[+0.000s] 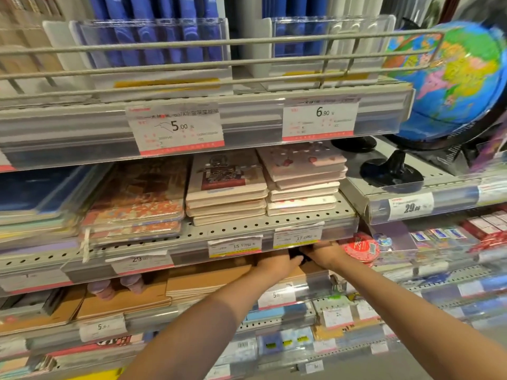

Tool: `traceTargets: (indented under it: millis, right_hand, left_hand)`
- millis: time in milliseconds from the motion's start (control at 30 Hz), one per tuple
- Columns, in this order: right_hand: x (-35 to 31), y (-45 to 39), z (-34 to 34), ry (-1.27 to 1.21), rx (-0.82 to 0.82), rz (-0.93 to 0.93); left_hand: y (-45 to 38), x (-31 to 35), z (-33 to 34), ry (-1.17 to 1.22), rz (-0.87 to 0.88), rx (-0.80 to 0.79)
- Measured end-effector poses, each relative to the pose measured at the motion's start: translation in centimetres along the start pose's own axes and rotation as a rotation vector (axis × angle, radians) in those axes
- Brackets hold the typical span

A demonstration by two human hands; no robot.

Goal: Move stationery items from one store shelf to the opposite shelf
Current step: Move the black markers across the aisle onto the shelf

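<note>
Lower centre of frame: left hand [277, 263] and right hand [326, 253], reaching under the perforated shelf [247, 229], together grip a dark item [300, 256], presumably for lifting out.

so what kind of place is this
Most likely the stationery aisle of a shop: tiered shelves with printed price tags on the rails, stacks of notebooks laid flat, and a globe for sale on the neighbouring shelf.
</note>
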State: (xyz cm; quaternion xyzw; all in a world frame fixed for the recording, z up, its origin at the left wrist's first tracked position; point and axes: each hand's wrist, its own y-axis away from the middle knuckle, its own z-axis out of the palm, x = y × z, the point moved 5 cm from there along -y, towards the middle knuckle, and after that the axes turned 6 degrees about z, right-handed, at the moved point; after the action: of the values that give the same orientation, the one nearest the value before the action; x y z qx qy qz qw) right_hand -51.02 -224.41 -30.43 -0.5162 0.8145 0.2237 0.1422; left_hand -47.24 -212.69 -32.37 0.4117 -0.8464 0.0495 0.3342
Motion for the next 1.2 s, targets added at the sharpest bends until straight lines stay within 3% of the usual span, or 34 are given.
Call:
traceTargets:
  millis: [133,467,667,767,900,1033,1200]
  right_hand:
    - [-0.3,0.0,0.6,0.073,-0.063,-0.031]
    - [0.2,1.3,1.4,0.179,0.046,-0.018]
    - [0.3,1.4,1.3,0.253,0.055,0.036]
    - [-0.3,1.2,1.2,0.287,-0.03,0.075]
    - [-0.9,0.8,1.3,0.23,-0.113,0.108]
    - [-1.1,0.6,1.6,0.179,-0.154,0.121]
    - [0.3,1.4,2.2,-0.156,-0.168,0.174]
  left_hand:
    - [-0.7,0.6,1.4,-0.068,0.05,-0.043]
    - [1.0,-0.2,1.1,-0.189,0.153,-0.127]
    - [0.9,-1.5,-0.5,-0.124,0.063,-0.017]
    - [0.6,-1.4,-0.7,-0.045,-0.031,0.002]
    - [0.4,-1.5,-0.1,-0.032,-0.199,-0.069]
    - [0.1,-1.1,0.1,-0.033,-0.204,-0.093]
    - [1.6,-1.0,-0.5,0.097,-0.242,-0.212]
